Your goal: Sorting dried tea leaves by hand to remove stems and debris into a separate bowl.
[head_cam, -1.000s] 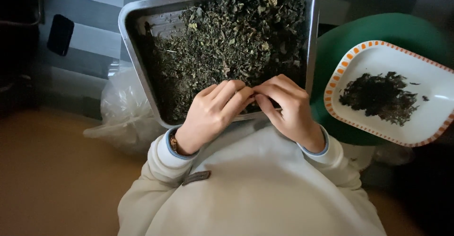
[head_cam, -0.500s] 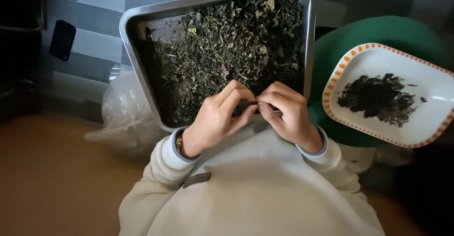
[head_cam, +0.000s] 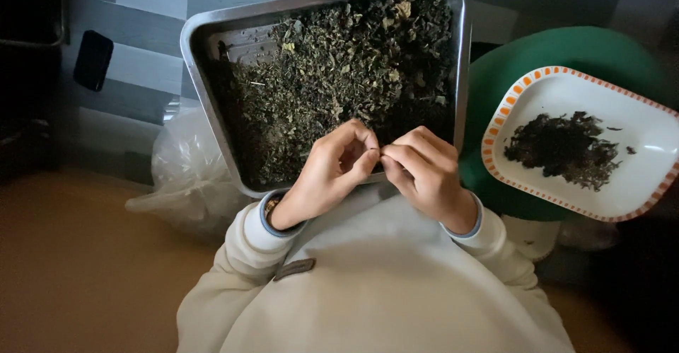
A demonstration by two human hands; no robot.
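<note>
A metal tray [head_cam: 205,77] rests in front of me, filled with dried dark green leaves [head_cam: 346,63]. My left hand [head_cam: 329,172] and my right hand [head_cam: 424,172] meet over the tray's near edge. Their fingertips pinch a small dark piece of leaf [head_cam: 376,153] between them. On the right a white plate with an orange-dashed rim [head_cam: 509,112] holds a small pile of dark sorted leaves [head_cam: 566,148].
The plate lies on a round green stool [head_cam: 509,63]. A crumpled clear plastic bag [head_cam: 184,172] sits under the tray's left corner. A dark flat object [head_cam: 93,59] lies on the grey striped floor at the left. My cream sweater fills the foreground.
Both hands have lifted slightly off the leaves and drawn together, fingers curling in. The fingertips now pinch one small piece. Tray and plate have not moved.
</note>
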